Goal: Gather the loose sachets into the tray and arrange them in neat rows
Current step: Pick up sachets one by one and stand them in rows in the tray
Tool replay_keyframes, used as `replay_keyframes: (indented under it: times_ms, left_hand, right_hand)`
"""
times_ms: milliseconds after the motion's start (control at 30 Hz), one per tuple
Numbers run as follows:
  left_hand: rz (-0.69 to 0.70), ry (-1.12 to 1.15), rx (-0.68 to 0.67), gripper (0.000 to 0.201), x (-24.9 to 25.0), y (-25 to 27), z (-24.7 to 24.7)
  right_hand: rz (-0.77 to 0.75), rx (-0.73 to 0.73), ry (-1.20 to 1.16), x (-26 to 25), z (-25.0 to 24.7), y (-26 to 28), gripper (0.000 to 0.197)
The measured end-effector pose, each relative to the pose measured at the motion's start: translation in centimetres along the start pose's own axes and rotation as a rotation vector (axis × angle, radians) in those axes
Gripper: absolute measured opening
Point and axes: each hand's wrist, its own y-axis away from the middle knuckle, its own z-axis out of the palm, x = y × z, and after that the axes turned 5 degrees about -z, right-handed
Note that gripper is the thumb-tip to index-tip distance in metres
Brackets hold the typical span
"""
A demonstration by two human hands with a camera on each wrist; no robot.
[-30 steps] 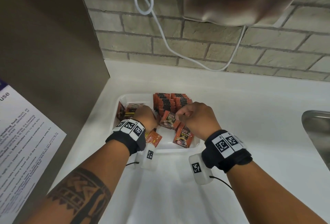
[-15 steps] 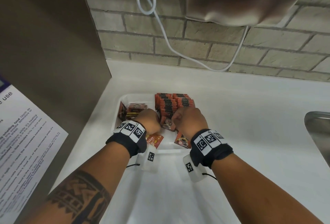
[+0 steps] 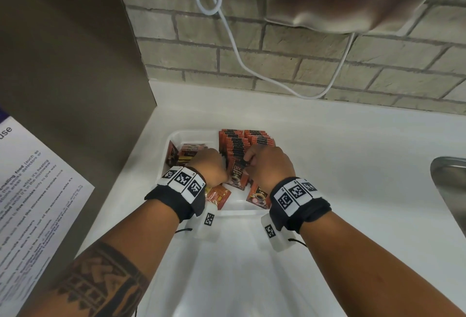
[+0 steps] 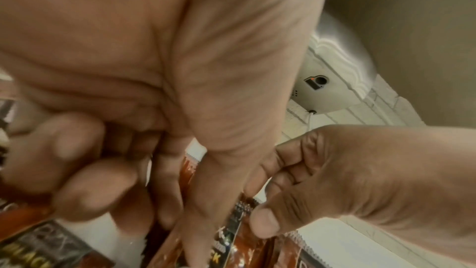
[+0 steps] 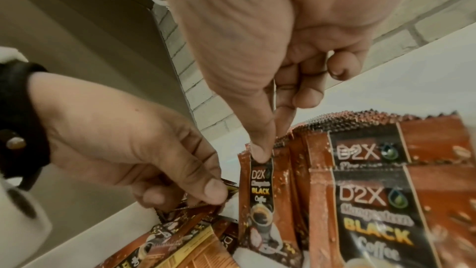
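In the head view, on the white counter [image 3: 327, 165], your tray [image 3: 176, 137] already carries two packed rows of sachets [image 3: 242, 140] at its far right, while several loose sachets [image 3: 218, 194] lie flat at the near edge and more lean at the left, so I judge the job roughly half done. In the left wrist view, your left hand [image 4: 144, 109] has its fingers curled onto a sachet. In the right wrist view, your right hand [image 5: 265, 58] pinches the upright sachet [image 5: 260, 201] by its top edge, just beside the rows.
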Motion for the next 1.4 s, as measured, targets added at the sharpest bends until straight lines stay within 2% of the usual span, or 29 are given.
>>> replay_keyframes:
  times_ms: [100,200,300,733,967,1267,1400]
  left_hand:
    - [0.042,0.017,-0.194,0.032,0.8,0.4,0.6]
    - [0.042,-0.042,-0.267,0.029,1.5,0.0,1.1]
    - [0.046,-0.094,-0.274,0.027,1.6,-0.5,1.3]
    - [0.014,0.153,-0.357,0.028,1.3,-1.9,2.2]
    - [0.018,0.168,-0.350,0.030,1.8,-1.4,2.0]
    - [0.015,0.169,-0.315,0.030,1.9,-0.5,1.4]
    - [0.017,0.181,-0.321,0.029,1.8,-0.2,1.4]
  right_hand:
    - [0.014,-0.011,0.001,0.1,-0.4,-0.1,0.020]
    - [0.023,-0.026,-0.004,0.2,-0.9,-0.1,0.017]
    - [0.026,-0.027,0.008,0.3,-1.2,0.1,0.018]
    - [0.037,-0.062,0.036,-0.1,-1.5,-0.3,0.020]
    - [0.015,-0.094,-0.015,0.0,-1.6,-0.5,0.022]
    - [0.013,0.015,-0.088,1.4,-2.8,0.2,0.032]
    - [0.021,0.029,-0.106,2.4,-3.4,1.1,0.030]
